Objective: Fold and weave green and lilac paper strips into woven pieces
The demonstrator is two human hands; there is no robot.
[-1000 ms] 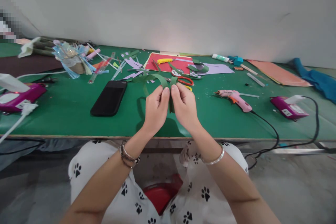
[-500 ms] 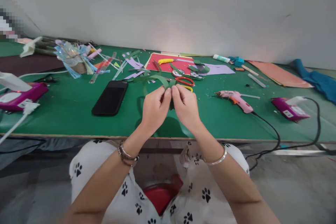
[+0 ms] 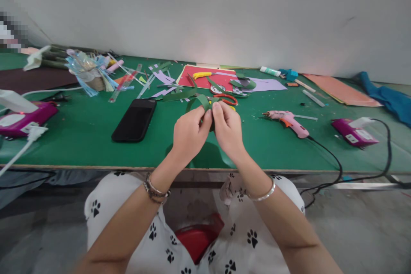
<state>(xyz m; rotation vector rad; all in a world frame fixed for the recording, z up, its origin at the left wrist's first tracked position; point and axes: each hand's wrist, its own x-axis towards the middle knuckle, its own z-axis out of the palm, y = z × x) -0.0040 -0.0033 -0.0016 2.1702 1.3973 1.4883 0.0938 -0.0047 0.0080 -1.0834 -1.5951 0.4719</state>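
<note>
Green paper strip (image 3: 201, 102), curled tighter than before, pinched between left hand (image 3: 188, 135) and right hand (image 3: 227, 130).

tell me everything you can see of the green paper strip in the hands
The green paper strip is a narrow band of dark green paper, bent into a loop. The left hand and right hand pinch it between them just below the loop, above the green table. Its lower part is hidden behind them.

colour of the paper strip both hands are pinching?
Dark green; the paper strip curls above the fingertips in the head view.
</note>
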